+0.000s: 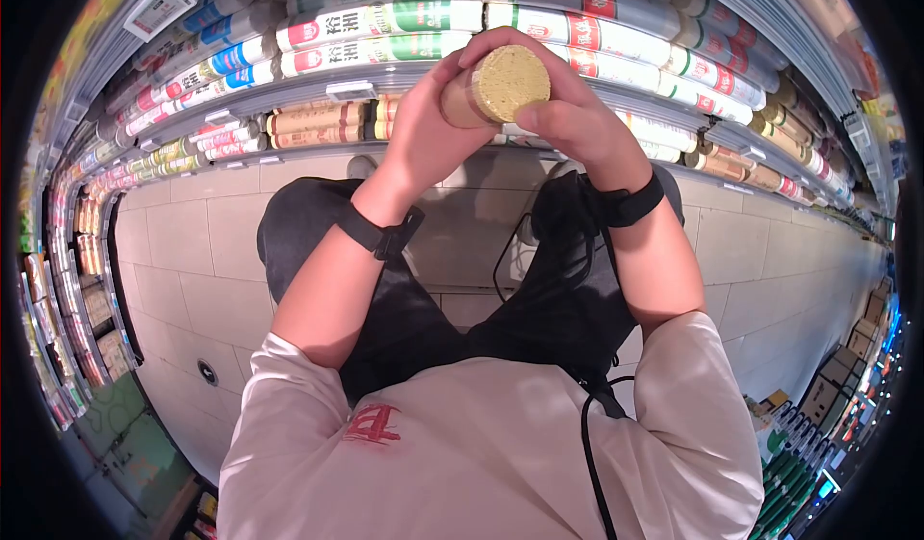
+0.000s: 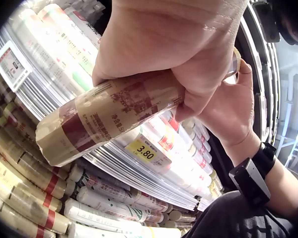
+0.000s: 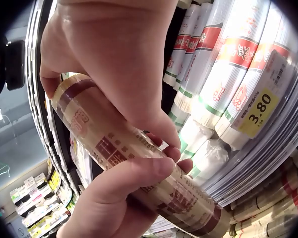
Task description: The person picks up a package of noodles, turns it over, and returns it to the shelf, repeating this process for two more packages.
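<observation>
A cylindrical pack of dried noodles (image 1: pixel 510 85) in a brown printed wrapper is held up in front of the shelves, its round yellowish end turned toward the head camera. My left hand (image 1: pixel 423 126) grips it around its middle, the thumb lying along the wrapper in the right wrist view. Near the yellowish end my right hand (image 1: pixel 582 121) curls around the pack, fingers over the far side and thumb at the rim. Dark red bands and printed characters show on the wrapper of the noodle pack (image 2: pixel 116 114) in the left wrist view.
Shelves of white, red and green noodle packs (image 1: pixel 375 49) stand close in front, with brown packs (image 1: pixel 313 126) on the lower level. A yellow price tag (image 2: pixel 141 150) reading 3.80 sits on the shelf edge. Tiled floor (image 1: pixel 183 242) lies around the person's dark-trousered legs.
</observation>
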{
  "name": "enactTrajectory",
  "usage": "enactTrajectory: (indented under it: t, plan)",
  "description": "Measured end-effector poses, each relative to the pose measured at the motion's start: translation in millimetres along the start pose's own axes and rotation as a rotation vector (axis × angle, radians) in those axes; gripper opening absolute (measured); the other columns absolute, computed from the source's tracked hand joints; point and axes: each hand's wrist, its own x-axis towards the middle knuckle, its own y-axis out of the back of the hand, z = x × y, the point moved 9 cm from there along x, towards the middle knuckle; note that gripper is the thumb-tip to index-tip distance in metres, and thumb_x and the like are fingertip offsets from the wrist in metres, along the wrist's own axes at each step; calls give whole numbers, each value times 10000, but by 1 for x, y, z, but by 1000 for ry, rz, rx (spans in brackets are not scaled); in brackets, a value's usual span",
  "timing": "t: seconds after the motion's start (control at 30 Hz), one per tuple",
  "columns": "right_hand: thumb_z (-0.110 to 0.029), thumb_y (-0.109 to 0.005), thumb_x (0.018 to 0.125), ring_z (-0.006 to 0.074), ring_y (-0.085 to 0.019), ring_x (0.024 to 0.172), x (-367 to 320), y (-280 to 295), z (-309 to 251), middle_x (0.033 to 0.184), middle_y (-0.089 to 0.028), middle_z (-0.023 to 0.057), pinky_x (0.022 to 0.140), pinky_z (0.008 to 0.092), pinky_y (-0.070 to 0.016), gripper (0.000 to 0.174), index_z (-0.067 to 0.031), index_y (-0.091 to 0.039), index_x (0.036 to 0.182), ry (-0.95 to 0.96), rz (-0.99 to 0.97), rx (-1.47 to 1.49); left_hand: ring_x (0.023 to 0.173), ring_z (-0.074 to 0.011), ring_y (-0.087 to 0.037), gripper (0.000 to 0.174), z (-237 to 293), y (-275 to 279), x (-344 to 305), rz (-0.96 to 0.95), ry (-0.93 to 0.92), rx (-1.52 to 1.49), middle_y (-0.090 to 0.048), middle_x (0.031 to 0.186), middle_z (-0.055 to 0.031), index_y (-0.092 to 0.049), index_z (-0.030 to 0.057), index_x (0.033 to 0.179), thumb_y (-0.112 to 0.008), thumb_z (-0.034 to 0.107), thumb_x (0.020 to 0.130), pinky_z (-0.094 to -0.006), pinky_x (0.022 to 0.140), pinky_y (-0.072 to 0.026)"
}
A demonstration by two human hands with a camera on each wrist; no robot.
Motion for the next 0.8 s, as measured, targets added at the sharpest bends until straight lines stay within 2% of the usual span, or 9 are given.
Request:
enactTrajectory:
  t: [0.3,0.4,0.5,0.6,0.8]
  plan:
    - [-102,-580,740,160,-572,1148,-1,5,9,1226,-611,60,976,313,-460,574,-47,-526,1308,-94,39,38,1052,-200,-660,681,4,2,-1,22,-22,47,-675,1147,-125,-541,-13,1304,-836,77,697,-325,902,-525]
    - [-352,-674,754,188,-538,1131,-1,-1,-1,1201,-554,87,970,319,-415,622,-25,-515,1259,-91,74,-14,1048,-199,-661,676,2,1,0,25,-18,17,-676,1142,-122,-543,-11,1301,-835,78,697,-324,900,-525]
    - [-326,-670,742,176,-541,1104,0,-2,-2,1172,-554,74,946,308,-424,613,-29,-518,1257,-87,55,-36,1046,-197,-660,664,2,1,0,19,-14,28,-676,1138,-116,-546,-10,1296,-830,72,701,-324,898,-525]
    - [-119,-588,739,144,-582,1112,0,2,1,1195,-620,50,940,290,-469,537,-51,-547,1270,-76,45,3,1045,-197,-659,655,-3,-1,1,-1,3,-24,-677,1138,-111,-549,-7,1293,-826,60,703,-325,896,-526]
    - [-123,-607,750,131,-590,1082,0,4,6,1174,-626,41,908,280,-479,510,-53,-557,1253,-105,52,8,1049,-198,-658,642,0,-2,1,-4,-10,1,-675,1142,-114,-552,-2,1287,-818,42,704,-323,900,-525]
